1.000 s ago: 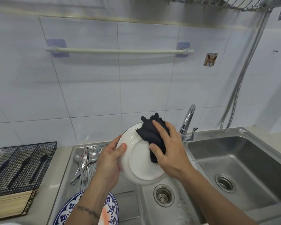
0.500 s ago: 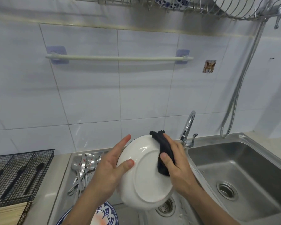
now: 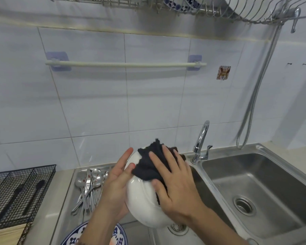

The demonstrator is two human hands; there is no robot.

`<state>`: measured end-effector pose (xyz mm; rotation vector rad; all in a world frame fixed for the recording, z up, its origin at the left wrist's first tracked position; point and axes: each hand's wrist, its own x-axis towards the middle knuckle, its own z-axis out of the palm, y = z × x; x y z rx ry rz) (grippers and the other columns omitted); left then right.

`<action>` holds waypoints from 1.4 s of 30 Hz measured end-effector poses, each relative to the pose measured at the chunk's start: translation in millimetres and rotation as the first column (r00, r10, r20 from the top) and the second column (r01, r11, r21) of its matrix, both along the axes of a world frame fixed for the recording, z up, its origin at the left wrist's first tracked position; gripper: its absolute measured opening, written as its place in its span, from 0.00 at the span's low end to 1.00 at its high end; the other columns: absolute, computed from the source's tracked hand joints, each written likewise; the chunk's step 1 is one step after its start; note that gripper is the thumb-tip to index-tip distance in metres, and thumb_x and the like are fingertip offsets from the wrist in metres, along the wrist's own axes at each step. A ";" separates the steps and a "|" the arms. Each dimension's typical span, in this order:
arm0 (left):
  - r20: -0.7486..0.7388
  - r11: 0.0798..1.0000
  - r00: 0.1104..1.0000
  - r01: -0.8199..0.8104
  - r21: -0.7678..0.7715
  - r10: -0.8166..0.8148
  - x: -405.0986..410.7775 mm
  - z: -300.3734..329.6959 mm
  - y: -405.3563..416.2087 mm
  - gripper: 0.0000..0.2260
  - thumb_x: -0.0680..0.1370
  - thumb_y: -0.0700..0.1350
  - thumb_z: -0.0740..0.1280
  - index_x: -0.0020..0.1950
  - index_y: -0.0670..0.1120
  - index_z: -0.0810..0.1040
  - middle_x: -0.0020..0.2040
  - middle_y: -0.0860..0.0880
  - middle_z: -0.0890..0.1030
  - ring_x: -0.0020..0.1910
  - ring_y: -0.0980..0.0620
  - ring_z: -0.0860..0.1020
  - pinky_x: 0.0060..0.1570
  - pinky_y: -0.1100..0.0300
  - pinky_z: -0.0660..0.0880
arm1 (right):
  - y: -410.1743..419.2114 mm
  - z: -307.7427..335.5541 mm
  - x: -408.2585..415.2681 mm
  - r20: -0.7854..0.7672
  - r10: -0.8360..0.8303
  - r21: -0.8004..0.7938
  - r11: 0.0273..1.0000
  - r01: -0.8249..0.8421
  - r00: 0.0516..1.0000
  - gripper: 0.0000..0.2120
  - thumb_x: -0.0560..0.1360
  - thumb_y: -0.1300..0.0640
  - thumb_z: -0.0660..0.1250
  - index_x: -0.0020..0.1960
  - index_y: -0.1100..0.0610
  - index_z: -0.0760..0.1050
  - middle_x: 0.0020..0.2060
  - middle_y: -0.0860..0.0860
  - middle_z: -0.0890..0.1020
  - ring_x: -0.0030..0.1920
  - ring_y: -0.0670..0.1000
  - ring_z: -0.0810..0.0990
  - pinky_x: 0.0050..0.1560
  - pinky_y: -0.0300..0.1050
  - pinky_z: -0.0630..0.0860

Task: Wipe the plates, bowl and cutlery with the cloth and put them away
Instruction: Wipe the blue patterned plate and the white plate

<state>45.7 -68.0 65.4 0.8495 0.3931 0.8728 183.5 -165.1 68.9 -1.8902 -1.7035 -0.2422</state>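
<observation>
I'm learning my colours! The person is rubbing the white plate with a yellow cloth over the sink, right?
Almost. The cloth is black, not yellow. The head view shows the right hand pressing it against the white plate, which the left hand holds over the sink.

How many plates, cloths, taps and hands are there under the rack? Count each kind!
Plates: 2, the white round plate and the blue-and-white patterned plate
Cloths: 1, the dark cloth
Taps: 1, the shiny metal tap
Hands: 2, left hand, right hand
Total: 6
</observation>
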 end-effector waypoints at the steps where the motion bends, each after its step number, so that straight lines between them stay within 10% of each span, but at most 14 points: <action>1: -0.003 1.000 1.000 0.005 -0.002 -0.005 1.2 -0.3 -1.6 0.24 0.75 0.38 0.63 0.71 0.51 0.73 0.60 0.40 0.83 0.52 0.43 0.84 0.47 0.51 0.83 | 6.5 5.0 2.8 0.014 0.000 -0.021 1.000 0.000 1.000 0.28 0.77 0.41 0.48 0.76 0.36 0.46 0.78 0.43 0.47 0.77 0.50 0.45 0.74 0.59 0.49; 7: 0.009 0.995 0.996 -0.087 -0.048 0.087 1.0 3.8 -0.3 0.25 0.74 0.40 0.65 0.71 0.53 0.74 0.59 0.41 0.83 0.49 0.44 0.84 0.43 0.49 0.83 | 34.0 3.0 38.8 -0.328 -0.023 -0.007 1.000 0.022 0.944 0.24 0.78 0.43 0.52 0.74 0.39 0.58 0.69 0.42 0.67 0.66 0.46 0.66 0.67 0.54 0.67; 11: 0.022 0.980 0.987 -0.158 -0.120 0.162 -1.3 1.1 7.1 0.25 0.73 0.42 0.67 0.69 0.54 0.74 0.58 0.44 0.84 0.49 0.45 0.85 0.39 0.50 0.82 | 9.4 -30.3 26.1 -0.492 -0.047 -0.015 0.999 0.046 0.869 0.25 0.79 0.44 0.51 0.75 0.36 0.53 0.75 0.40 0.57 0.73 0.39 0.54 0.74 0.47 0.56; 19: 0.025 0.987 0.997 -0.074 -0.140 0.078 8.9 -1.6 6.2 0.24 0.76 0.43 0.65 0.72 0.53 0.74 0.62 0.40 0.82 0.58 0.42 0.82 0.48 0.50 0.83 | -4.5 -22.9 -30.0 -0.112 0.019 -0.077 0.997 -0.027 0.994 0.28 0.78 0.43 0.44 0.76 0.36 0.41 0.77 0.40 0.40 0.76 0.47 0.35 0.74 0.61 0.35; 29: 0.041 0.988 0.991 -0.122 -0.099 0.127 -7.9 -1.8 8.5 0.28 0.74 0.42 0.65 0.74 0.54 0.70 0.58 0.44 0.84 0.51 0.43 0.85 0.42 0.48 0.83 | 53.3 -9.7 21.7 -0.383 -0.128 -0.123 0.989 0.087 0.915 0.26 0.77 0.40 0.46 0.76 0.38 0.51 0.75 0.45 0.59 0.74 0.52 0.58 0.73 0.60 0.56; 35: 0.021 0.994 0.998 -0.065 -0.086 0.067 -13.8 -2.8 13.4 0.28 0.74 0.42 0.66 0.74 0.54 0.70 0.63 0.41 0.82 0.58 0.41 0.82 0.48 0.47 0.83 | 27.4 -8.2 -22.3 -0.173 -0.015 -0.077 0.997 0.002 0.985 0.28 0.77 0.42 0.43 0.76 0.35 0.41 0.78 0.42 0.42 0.77 0.50 0.40 0.75 0.57 0.41; 39: 0.056 0.996 0.998 0.000 -0.084 0.005 -11.4 -1.0 11.9 0.41 0.61 0.46 0.83 0.72 0.51 0.71 0.65 0.42 0.81 0.58 0.43 0.83 0.48 0.50 0.82 | 45.4 9.4 -11.8 0.050 0.074 -0.027 0.997 -0.073 0.996 0.26 0.78 0.44 0.46 0.76 0.38 0.53 0.77 0.44 0.54 0.75 0.53 0.52 0.74 0.59 0.46; 42: 0.077 0.998 0.997 0.004 -0.066 0.001 -15.1 -3.4 13.4 0.29 0.72 0.42 0.70 0.73 0.52 0.71 0.64 0.40 0.81 0.56 0.42 0.83 0.49 0.47 0.82 | 61.3 13.7 10.3 -0.061 0.070 -0.037 0.997 -0.073 0.996 0.24 0.78 0.43 0.47 0.73 0.42 0.61 0.72 0.43 0.65 0.69 0.51 0.65 0.70 0.54 0.60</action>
